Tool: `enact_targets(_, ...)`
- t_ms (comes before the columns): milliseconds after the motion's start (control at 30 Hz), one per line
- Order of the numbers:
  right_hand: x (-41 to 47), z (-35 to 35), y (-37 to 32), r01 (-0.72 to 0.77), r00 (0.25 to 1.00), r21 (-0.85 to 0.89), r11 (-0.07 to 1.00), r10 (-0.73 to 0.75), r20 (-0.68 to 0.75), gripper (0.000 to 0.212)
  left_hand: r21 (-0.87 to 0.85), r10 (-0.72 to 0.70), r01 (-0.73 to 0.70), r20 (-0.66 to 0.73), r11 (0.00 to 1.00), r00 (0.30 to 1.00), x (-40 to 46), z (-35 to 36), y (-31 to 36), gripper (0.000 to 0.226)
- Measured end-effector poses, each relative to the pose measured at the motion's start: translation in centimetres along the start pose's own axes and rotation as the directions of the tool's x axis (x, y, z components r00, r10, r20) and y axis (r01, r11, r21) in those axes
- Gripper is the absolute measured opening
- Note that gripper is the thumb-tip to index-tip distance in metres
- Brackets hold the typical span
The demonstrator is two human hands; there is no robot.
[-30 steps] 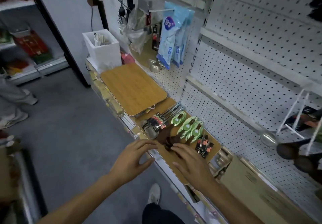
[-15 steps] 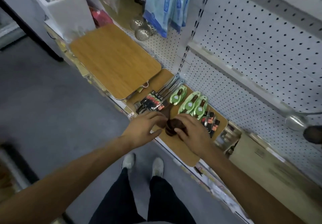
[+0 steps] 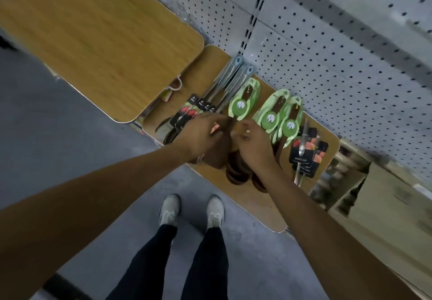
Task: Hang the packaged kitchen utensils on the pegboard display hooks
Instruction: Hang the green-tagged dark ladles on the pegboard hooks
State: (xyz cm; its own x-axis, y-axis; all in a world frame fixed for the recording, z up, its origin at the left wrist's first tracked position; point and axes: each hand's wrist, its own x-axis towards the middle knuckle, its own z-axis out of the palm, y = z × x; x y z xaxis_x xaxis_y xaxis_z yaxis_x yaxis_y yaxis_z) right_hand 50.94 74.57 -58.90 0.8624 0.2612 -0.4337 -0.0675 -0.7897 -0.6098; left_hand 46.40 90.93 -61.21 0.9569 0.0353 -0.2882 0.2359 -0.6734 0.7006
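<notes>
Dark brown wooden spoons [image 3: 237, 170] lie bunched on a small wooden board [image 3: 254, 206] on the shelf. My left hand [image 3: 199, 136] and my right hand [image 3: 256, 144] meet over their handles, fingers curled round them just below a green card [image 3: 243, 103]. Two more green-carded spoons [image 3: 279, 118] lie to the right of my right hand. Blue-handled utensils [image 3: 235, 75] with black and red cards [image 3: 194, 110] lie to the left, partly under my left hand. The white pegboard [image 3: 327, 49] rises behind; no hooks show in this view.
A large wooden board [image 3: 93, 40] overlaps the small one at the left. Packaged steel utensils on black cards [image 3: 304, 152] lie at the right end. A cardboard box [image 3: 374, 197] stands further right. My feet [image 3: 191, 211] are on the grey floor below the shelf edge.
My head has tilted down, so the upper hooks have left the view. Both hands slid from the spoon bowls up to the handles and closed on them.
</notes>
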Motion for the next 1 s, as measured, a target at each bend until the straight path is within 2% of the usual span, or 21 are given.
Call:
enact_targets(100, 4.7, 3.1, 1.4, -0.195, 0.981, 0.182, 0.964, 0.194, 0.02, 0.021, -0.151, -0.142, 0.162, 0.133, 0.975, 0.981, 3.8, 3.1, -1.2, 0.036)
enact_targets(167, 7.1, 4.8, 2.4, -0.311, 0.949, 0.289, 0.906, 0.314, 0.035, 0.023, -0.176, -0.227, 0.262, 0.198, 0.949, 0.954, 5.8, 5.1, -2.2, 0.039)
enact_targets(233, 8.8, 6.4, 3.1, -0.37, 0.92, 0.379, 0.848, 0.392, 0.021, 0.024, -0.174, -0.241, 0.271, 0.176, 0.947, 0.955, 6.9, 6.7, -2.4, 0.047)
enact_targets(367, 10.8, 8.3, 4.0, -0.422, 0.867, 0.581, 0.696, 0.497, 0.035, 0.012, -0.126, -0.261, 0.27, 0.08, 0.955, 0.962, 7.8, 9.2, -2.2, 0.033)
enact_targets(500, 10.9, 8.6, 4.8, -0.468, 0.837, 0.645, 0.604, 0.537, 0.105, 0.024, -0.353, -0.32, 0.318, 0.052, 0.88, 0.946, 8.4, 9.3, -2.2, 0.042)
enact_targets(567, 10.1, 8.6, 4.8, -0.466, 0.834, 0.669, 0.579, 0.539, 0.114, 0.027, -0.359, -0.339, 0.329, 0.035, 0.874, 0.94, 8.1, 8.7, -1.8, 0.041)
enact_targets(633, 9.1, 8.6, 4.6, -0.438, 0.835, 0.675, 0.594, 0.546, 0.062, 0.024, -0.407, -0.313, 0.292, 0.015, 0.866, 0.949, 7.5, 8.1, -1.5, 0.037)
enact_targets(733, 7.3, 7.6, 3.5, -0.372, 0.839, 0.639, 0.673, 0.539, -0.08, 0.01, -0.48, -0.247, 0.217, -0.001, 0.85, 0.969, 6.4, 7.1, -1.1, 0.041)
enact_targets(867, 5.0, 5.1, 1.6, -0.294, 0.852, 0.551, 0.781, 0.475, -0.22, 0.013, -0.595, -0.239, 0.186, -0.009, 0.782, 0.971, 5.2, 5.1, 0.7, 0.042)
enact_targets(1000, 2.9, 2.9, -0.4, -0.17, 0.849, 0.58, 0.797, 0.417, -0.324, 0.011, -0.629, -0.204, 0.13, -0.046, 0.766, 0.978, 4.3, 2.5, 3.0, 0.046)
